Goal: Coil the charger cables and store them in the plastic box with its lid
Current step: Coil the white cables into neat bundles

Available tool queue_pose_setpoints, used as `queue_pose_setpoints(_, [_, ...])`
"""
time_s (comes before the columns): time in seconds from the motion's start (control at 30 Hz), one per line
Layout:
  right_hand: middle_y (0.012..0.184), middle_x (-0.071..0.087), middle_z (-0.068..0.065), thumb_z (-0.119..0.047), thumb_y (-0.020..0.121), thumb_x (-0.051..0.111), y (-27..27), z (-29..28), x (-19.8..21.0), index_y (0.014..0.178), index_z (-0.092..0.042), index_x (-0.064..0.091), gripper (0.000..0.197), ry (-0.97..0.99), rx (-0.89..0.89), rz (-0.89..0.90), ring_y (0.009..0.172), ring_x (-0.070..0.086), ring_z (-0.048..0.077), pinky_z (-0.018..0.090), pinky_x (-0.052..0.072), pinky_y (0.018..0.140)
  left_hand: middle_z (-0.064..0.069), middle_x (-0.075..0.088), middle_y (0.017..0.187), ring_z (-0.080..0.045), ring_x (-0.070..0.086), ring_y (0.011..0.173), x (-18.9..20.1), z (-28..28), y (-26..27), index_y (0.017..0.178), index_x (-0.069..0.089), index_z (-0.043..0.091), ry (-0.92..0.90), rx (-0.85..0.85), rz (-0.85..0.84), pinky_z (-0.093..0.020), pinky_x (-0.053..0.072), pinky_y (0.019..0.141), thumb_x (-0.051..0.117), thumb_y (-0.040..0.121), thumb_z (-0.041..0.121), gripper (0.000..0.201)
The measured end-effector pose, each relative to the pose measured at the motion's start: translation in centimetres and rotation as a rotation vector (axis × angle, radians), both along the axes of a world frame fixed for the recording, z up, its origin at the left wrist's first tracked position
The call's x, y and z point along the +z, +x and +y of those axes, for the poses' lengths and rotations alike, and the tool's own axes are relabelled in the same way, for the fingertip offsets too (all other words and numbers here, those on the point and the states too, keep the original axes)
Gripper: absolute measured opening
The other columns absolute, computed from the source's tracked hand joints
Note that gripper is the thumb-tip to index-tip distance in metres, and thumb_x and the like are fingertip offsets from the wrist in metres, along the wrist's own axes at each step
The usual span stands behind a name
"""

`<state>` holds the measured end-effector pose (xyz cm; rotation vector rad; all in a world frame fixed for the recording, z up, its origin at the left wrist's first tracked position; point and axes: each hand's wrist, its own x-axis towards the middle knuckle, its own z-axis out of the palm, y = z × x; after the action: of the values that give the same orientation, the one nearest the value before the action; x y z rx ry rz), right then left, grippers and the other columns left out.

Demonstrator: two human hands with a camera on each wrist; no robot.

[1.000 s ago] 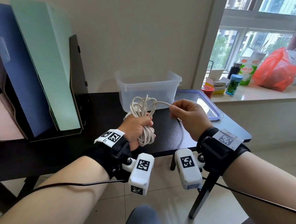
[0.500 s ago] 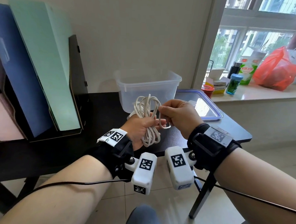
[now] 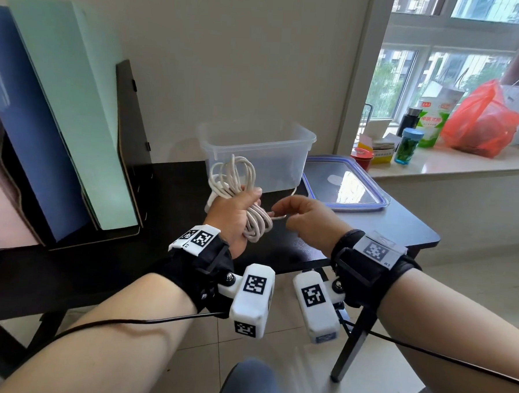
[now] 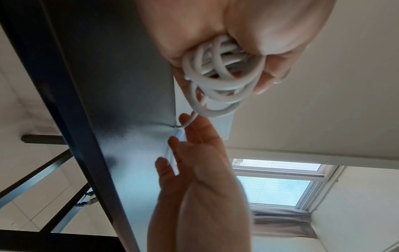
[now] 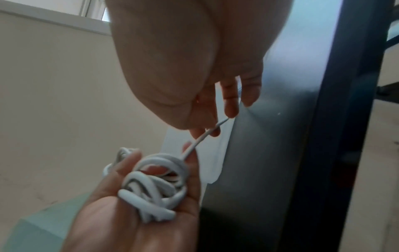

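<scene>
The left hand [image 3: 236, 213] is clenched around the middle of a white cable [image 3: 240, 195] wound into a bundle of loops, held in the air just above the front of the table [image 3: 177, 192]; loops stick out above the fist and hang below it. The right hand [image 3: 308, 217] pinches the thin loose tail of that cable between thumb and fingertips [image 5: 231, 109], its other fingers relaxed, just beside the bundle. To me the cable looks light, soft and springy, the sort that wants to uncoil the moment the grip slackens, and its smooth jacket probably slides easily. The waist of the bundle, where all the turns cross, seems the place to keep hold; the tail likely needs tucking or wrapping round so the coil stays together. Behind the hands a clear box [image 3: 254, 154] stands open on the table, and from here I cannot tell whether anything lies in it; its blue-rimmed lid [image 3: 346, 186] lies flat just to its right. The table is dark, smooth and small, standing on a tiled floor. At its left end lean big folders [image 3: 61, 119], blue and pale green. To the right a window sill [image 3: 449, 164] carries a red bag [image 3: 481, 120], a green carton, a dark flask and a few small jars.
</scene>
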<state>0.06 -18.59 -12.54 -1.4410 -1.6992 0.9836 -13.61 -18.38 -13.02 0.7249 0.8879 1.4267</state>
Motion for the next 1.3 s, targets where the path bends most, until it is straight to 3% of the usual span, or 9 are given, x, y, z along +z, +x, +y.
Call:
queue_pose_setpoints(0.07, [0.081,0.061,-0.003,0.002,0.076,0.047,0.4,0.1,-0.5,0.097,-0.020,0.066,0.036,0.045,0.031,-0.204,0.050,0.048,0.001,0.012,0.038,0.048,-0.002,0.043,0.060,-0.009,0.051,0.042,0.1,0.3,-0.1,0.070,0.047,0.011,0.019,0.022,-0.050,-0.037,0.055,0.064,0.054,0.089,0.007,0.020])
queue_pose_setpoints(0.13, [0.092,0.063,-0.003,-0.006,0.076,0.054,0.6,0.4,-0.9,0.098,-0.026,0.066,0.031,0.122,0.053,-0.373,0.079,0.056,0.011,0.019,0.045,0.072,-0.001,0.044,0.057,-0.009,0.052,0.039,0.2,0.5,-0.1,0.070,0.046,0.011,0.032,0.055,-0.073,-0.036,0.055,0.060,0.054,0.089,0.007,0.021])
queue_pose_setpoints(0.2, [0.098,0.062,-0.003,-0.014,0.078,0.061,0.8,0.6,-1.2,0.098,-0.024,0.066,0.023,0.192,0.067,-0.490,0.100,0.053,0.020,0.027,0.039,0.092,0.000,0.048,0.053,-0.008,0.052,0.039,0.3,0.6,-0.1,0.069,0.048,0.011,0.037,0.098,-0.090,-0.034,0.050,0.060,0.056,0.087,0.007,0.020])
queue_pose_setpoints(0.3, [0.094,0.058,-0.004,-0.019,0.082,0.061,0.9,0.7,-1.1,0.094,-0.019,0.066,0.013,0.298,0.036,-0.547,0.102,0.048,0.021,0.022,0.027,0.087,0.001,0.049,0.051,-0.006,0.051,0.041,0.4,0.7,-0.1,0.069,0.050,0.012,0.044,0.120,-0.112,-0.029,0.043,0.060,0.058,0.086,0.007,0.020])
queue_pose_setpoints(0.6, [0.097,0.061,0.005,-0.013,0.088,0.046,1.0,0.4,-0.9,0.093,-0.013,0.057,0.013,0.621,-0.130,-0.581,0.095,0.046,0.029,0.026,0.030,0.079,0.004,0.045,0.047,-0.005,0.047,0.038,1.1,1.6,-0.6,0.064,0.045,0.014,0.011,0.136,-0.203,-0.021,0.040,0.048,0.057,0.086,0.009,0.026])
queue_pose_setpoints(0.83, [0.096,0.059,-0.005,-0.032,0.087,0.053,2.2,-0.1,-0.1,0.092,-0.020,0.058,0.014,0.488,-0.078,-0.607,0.114,0.039,0.021,0.031,0.030,0.092,0.007,0.044,0.044,-0.003,0.044,0.035,1.1,1.1,-0.5,0.064,0.044,0.015,-0.004,0.130,-0.183,-0.018,0.039,0.045,0.056,0.088,0.011,0.027])
queue_pose_setpoints(1.0, [0.083,0.061,0.003,-0.041,0.083,0.059,3.4,-0.3,0.3,0.085,-0.014,0.059,0.027,0.404,-0.016,-0.525,0.085,0.053,0.024,0.029,0.038,0.071,0.004,0.040,0.050,-0.004,0.041,0.037,1.5,0.6,-0.5,0.065,0.043,0.015,-0.023,0.103,-0.188,-0.019,0.036,0.049,0.055,0.088,0.012,0.026])
queue_pose_setpoints(1.13, [0.059,0.044,-0.009,-0.043,0.074,0.069,4.1,-1.0,1.5,0.059,-0.027,0.044,0.034,0.489,-0.085,-0.411,0.059,0.041,0.008,0.017,0.030,0.054,0.005,0.039,0.048,-0.004,0.039,0.036,1.9,0.4,-0.4,0.065,0.043,0.016,-0.017,0.086,-0.199,-0.018,0.035,0.045,0.053,0.088,0.012,0.026])
queue_pose_setpoints(1.3, [0.053,0.044,-0.009,-0.035,0.069,0.076,4.5,-1.7,2.0,0.059,-0.021,0.048,0.033,0.447,-0.048,-0.391,0.049,0.038,0.006,0.011,0.034,0.050,0.008,0.042,0.040,-0.003,0.042,0.035,1.8,0.1,-0.1,0.063,0.043,0.015,-0.014,0.122,-0.141,-0.019,0.035,0.049,0.055,0.088,0.011,0.028])
